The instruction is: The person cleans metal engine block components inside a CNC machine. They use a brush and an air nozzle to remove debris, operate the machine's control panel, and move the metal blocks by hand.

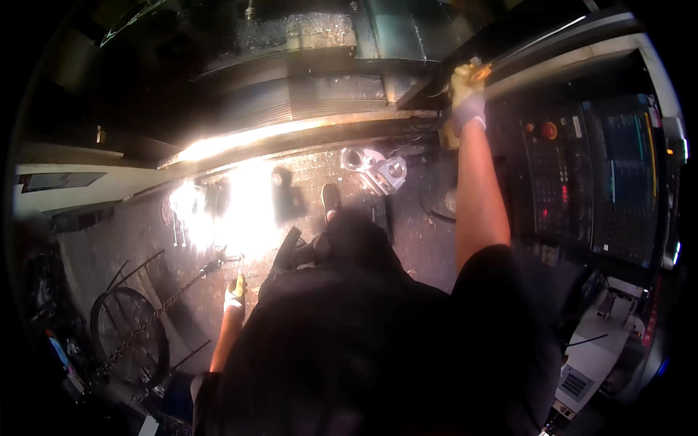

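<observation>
My right hand point(469, 81), in a pale glove with a grey cuff, is stretched far forward beside the dark door frame point(538, 47) of a large machine. Its fingers are curled, with something orange at their tips; what they grip cannot be made out. Low on the left hangs my left hand point(234, 292), also in a pale glove, its fingers loosely extended and nothing visible in them. Nearest to it is the end of a metal chain point(171, 299). A silvery metal part with two round bores point(374, 171) lies ahead, beyond my shoe point(331, 195).
On the right stands a control panel point(556, 174) with a red button and a screen point(622, 174). A spoked wheel point(129, 336) is at the lower left. Bright glare covers the floor point(251, 207) ahead left. A light-coloured device point(592, 356) is at the lower right.
</observation>
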A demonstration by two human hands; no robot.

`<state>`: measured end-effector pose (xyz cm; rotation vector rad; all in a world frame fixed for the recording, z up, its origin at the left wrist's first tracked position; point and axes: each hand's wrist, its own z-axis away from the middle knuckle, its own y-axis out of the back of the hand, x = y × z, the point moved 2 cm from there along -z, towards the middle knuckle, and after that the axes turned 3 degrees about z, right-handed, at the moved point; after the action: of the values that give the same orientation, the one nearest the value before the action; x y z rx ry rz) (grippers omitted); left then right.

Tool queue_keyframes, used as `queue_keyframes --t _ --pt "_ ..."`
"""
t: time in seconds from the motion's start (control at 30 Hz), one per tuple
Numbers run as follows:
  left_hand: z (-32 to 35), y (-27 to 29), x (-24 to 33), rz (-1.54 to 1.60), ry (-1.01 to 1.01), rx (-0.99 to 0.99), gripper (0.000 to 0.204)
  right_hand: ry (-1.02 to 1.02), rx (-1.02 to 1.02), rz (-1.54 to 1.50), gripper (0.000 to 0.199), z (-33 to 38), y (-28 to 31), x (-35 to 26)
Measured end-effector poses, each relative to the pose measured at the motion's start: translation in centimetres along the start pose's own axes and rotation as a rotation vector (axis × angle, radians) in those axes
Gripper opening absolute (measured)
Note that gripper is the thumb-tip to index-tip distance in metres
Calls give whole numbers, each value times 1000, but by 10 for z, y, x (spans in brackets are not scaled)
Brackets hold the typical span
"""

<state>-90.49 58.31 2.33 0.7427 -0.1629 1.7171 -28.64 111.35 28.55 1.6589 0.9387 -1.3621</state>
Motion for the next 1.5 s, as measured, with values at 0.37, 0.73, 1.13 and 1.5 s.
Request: queue_keyframes --t 0.37,0.73,1.13,1.5 --pt "60 -57 118 -307 55 156 54 -275 -172 610 40 -40 54 64" --pt "-121 -100 54 -1234 -41 -117 68 -852 -755 727 31 229 58 171" --pt "-245 -97 -1 -1063 -45 -304 47 -1298 -494 818 32 326 167 165" --pt "-277 -93 -5 -1191 -150 -283 30 -1222 -602 793 39 369 146 176"
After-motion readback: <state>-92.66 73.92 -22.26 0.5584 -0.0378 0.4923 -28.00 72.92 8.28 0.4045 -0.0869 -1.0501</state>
